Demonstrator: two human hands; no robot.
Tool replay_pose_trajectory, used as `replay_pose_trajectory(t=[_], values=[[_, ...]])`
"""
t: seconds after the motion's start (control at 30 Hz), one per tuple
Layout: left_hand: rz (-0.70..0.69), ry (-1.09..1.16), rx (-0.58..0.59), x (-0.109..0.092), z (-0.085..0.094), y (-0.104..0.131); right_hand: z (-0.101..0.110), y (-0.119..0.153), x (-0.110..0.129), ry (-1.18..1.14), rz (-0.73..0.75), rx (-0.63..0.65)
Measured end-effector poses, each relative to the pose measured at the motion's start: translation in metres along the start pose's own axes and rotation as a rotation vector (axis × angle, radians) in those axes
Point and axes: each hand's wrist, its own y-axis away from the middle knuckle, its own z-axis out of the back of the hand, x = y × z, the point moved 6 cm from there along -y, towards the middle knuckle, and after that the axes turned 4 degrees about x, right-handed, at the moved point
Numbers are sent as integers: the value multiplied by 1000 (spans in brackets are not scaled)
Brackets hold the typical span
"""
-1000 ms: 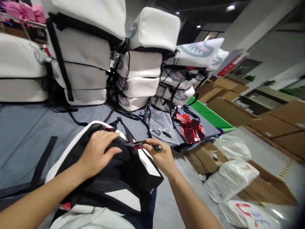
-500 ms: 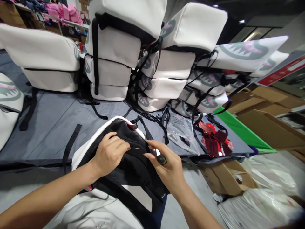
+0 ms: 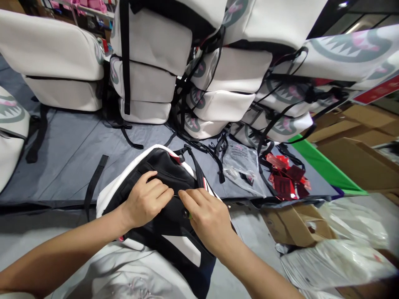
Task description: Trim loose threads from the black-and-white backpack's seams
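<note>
A white backpack with a black back panel (image 3: 168, 166) leans on the table's front edge, close to the body. Over the panel, my left hand (image 3: 149, 200) is closed in a pinch on a thin thread. My right hand (image 3: 207, 214) is close beside it, fingertips pinched on the thread's other end. Only a short bit of thread (image 3: 176, 195) shows between the two hands. Under my right palm, a small dark tool with a yellow-green part (image 3: 187, 214) is mostly hidden by the fingers.
White backpacks with shark-mouth prints (image 3: 232, 70) stand stacked on the grey table (image 3: 71, 166). A clear plastic bag (image 3: 243, 168) and red tags (image 3: 288, 178) lie at the right. Cardboard boxes (image 3: 299, 226) and plastic-wrapped goods (image 3: 330, 265) sit on the floor at the right.
My right hand has moved left and turned palm down, close to my left hand. The visible thread is shorter, and the tool is now mostly covered. The view has shifted a little.
</note>
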Motion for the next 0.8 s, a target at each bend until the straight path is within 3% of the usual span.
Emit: replay_pose_trajectory(t=[0.13, 0.23, 0.33, 0.43, 0.5, 0.67, 0.8], values=[[154, 55, -23, 28, 4, 5, -11, 0, -34, -171, -161, -76], [370, -58, 114, 63, -5, 14, -21, -6, -65, -377, -319, -208], [471, -21, 309, 86, -21, 25, -31, -21, -78, -453, -354, -268], [479, 70, 306, 89, -23, 31, -40, -34, -79, -527, -345, -286], [448, 86, 245, 83, -17, 33, -51, -41, -75, -567, -333, -197], [426, 157, 158, 81, -14, 41, -91, -63, -60, -270, -272, 331], [702, 192, 62, 98, -20, 42, -96, -75, -59, -190, -177, 424]])
